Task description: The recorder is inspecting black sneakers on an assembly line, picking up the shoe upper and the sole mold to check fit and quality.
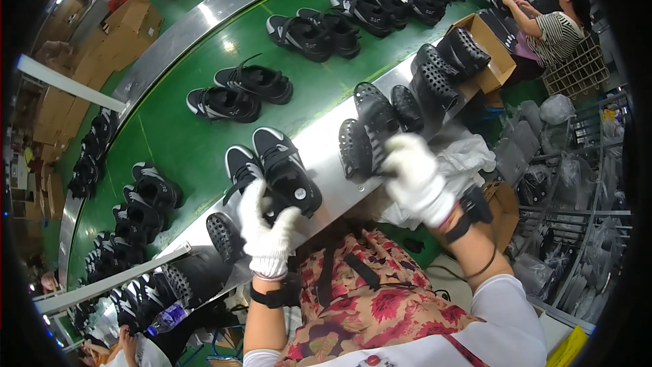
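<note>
White-gloved, your left hand (267, 231) is clamping the black sneaker (285, 170) at six o'clock on the steel surface (324, 141), while your right hand (414, 177) is closing on perforated insoles (370, 129) at three. You're pairing them; sliding one in needs a steady shoe.

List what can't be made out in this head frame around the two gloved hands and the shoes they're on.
Head view only:
- Left hand: the glove hides its grip on the black sandal.
- Right hand: covers the lower edge of the perforated black insert; contact unclear.
- Conveyor belt: far shoes too small and bent by the fisheye.
- Cardboard box: contents partly hidden by its wall.
- Lower left: dark, cut off by the rim.
</note>
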`<state>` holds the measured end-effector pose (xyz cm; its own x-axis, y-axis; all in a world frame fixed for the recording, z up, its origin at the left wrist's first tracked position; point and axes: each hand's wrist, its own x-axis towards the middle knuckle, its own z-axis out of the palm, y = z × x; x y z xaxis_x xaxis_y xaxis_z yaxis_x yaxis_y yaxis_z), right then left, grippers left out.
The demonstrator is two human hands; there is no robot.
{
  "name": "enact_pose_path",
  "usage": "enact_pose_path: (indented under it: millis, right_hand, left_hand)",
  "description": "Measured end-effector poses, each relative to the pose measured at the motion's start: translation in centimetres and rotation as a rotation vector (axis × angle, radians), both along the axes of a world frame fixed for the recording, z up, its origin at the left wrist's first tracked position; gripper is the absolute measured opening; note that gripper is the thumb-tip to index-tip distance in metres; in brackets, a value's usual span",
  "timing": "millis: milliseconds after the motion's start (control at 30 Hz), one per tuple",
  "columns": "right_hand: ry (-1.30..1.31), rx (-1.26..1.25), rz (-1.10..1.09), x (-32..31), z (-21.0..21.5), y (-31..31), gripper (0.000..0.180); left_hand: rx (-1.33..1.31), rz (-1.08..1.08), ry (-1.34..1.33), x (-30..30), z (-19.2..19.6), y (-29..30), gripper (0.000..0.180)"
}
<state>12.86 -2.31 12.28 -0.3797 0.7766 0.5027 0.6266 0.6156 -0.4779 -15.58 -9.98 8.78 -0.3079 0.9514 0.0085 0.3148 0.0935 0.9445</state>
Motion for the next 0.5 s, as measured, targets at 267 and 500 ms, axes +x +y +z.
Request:
enact_pose_path:
  millis: [267,500]
  right_hand:
    - [0.265,-0.517,0.364,-10.5,0.5,-5.6,0.041]
    - [0.449,-0.779,0.000,-10.5,-2.6,-7.9,0.041]
  left_hand:
    - [-0.213,0.141,-0.964,0.4,0.6,-1.5,0.048]
    - [-0.149,0.124,-0.085,2.0,-0.8,-1.9,0.055]
